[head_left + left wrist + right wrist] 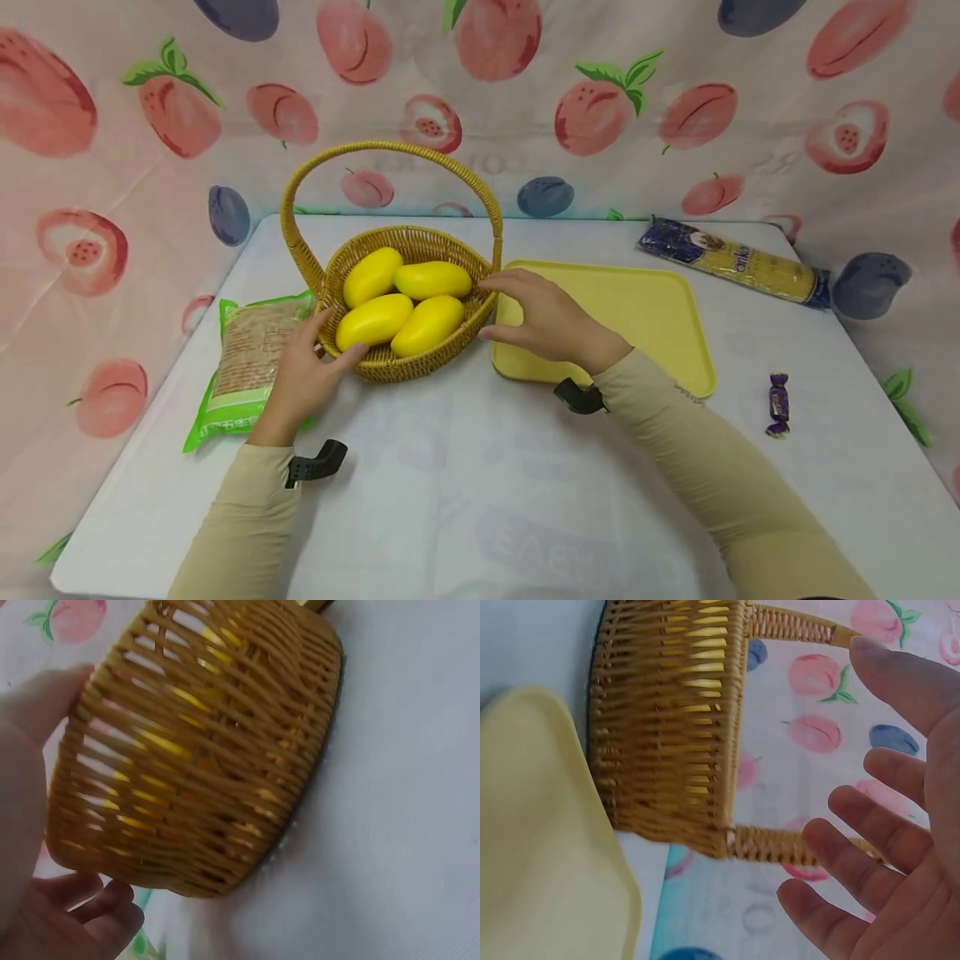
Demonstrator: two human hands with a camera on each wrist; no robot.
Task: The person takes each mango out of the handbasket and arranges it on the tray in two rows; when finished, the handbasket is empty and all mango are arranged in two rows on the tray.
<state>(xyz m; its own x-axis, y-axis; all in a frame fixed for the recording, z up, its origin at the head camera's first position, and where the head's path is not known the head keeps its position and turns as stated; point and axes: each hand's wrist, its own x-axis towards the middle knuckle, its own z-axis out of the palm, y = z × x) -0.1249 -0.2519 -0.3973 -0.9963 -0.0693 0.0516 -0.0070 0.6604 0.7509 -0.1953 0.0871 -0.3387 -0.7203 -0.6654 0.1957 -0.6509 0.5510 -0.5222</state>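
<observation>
A woven wicker basket [411, 367] with a tall arched handle stands at the back left of the table. Inside it lie several yellow mangoes [375, 322]. My left hand [303, 375] is at the basket's left side, its thumb by the front rim and its fingers along the side; the left wrist view shows the thumb [52, 701] close against the rim, though firm contact is unclear. On the other side, my right hand [551, 321] is spread over the tray's left part, fingertips near the basket's right rim. In the right wrist view its fingers [877, 855] are apart and hold nothing.
Right of the basket lies a yellow tray [637, 308]. A green-edged packet [247, 358] of brownish food lies left, partly under the left hand. At the back right is a long noodle packet [738, 260], and a purple-wrapped candy [778, 406] lies in front of it.
</observation>
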